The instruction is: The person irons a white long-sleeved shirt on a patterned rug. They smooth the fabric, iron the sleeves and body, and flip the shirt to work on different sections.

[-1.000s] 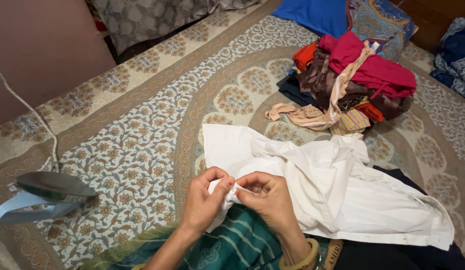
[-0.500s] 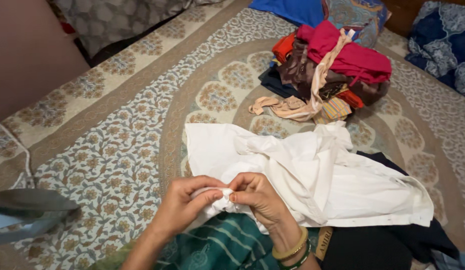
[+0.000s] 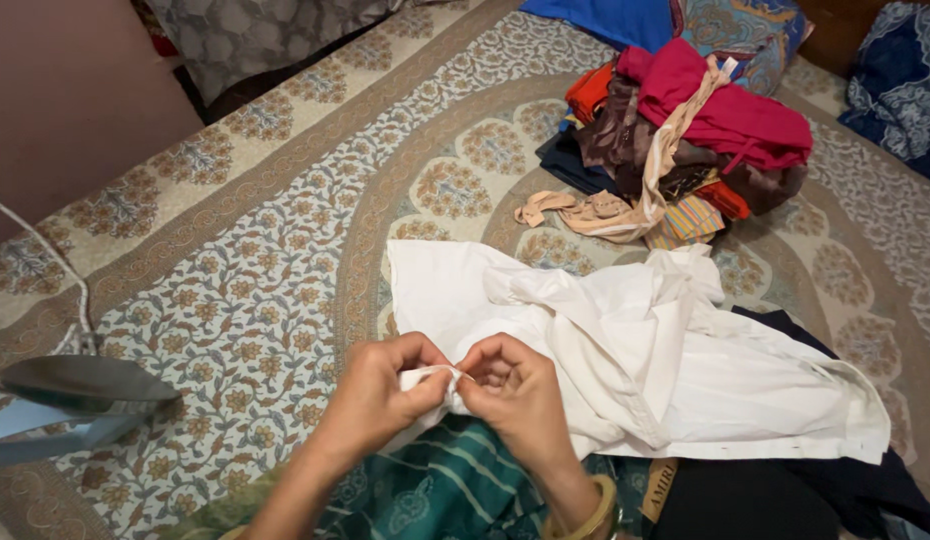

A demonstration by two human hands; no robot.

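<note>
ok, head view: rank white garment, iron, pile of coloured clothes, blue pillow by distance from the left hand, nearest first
1. White garment: its bunched edge is pinched in the left hand.
2. Iron: lying at the left edge of the patterned bedspread.
3. Pile of coloured clothes: up and to the right, beyond the garment.
4. Blue pillow: at the top edge, behind the pile.

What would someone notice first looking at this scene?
Near the bottom centre, the left hand and right hand pinch a bunched edge of a crumpled white garment spread on the patterned bedspread. Behind it sits a bright pile of clothes, and an iron rests at far left.
</note>
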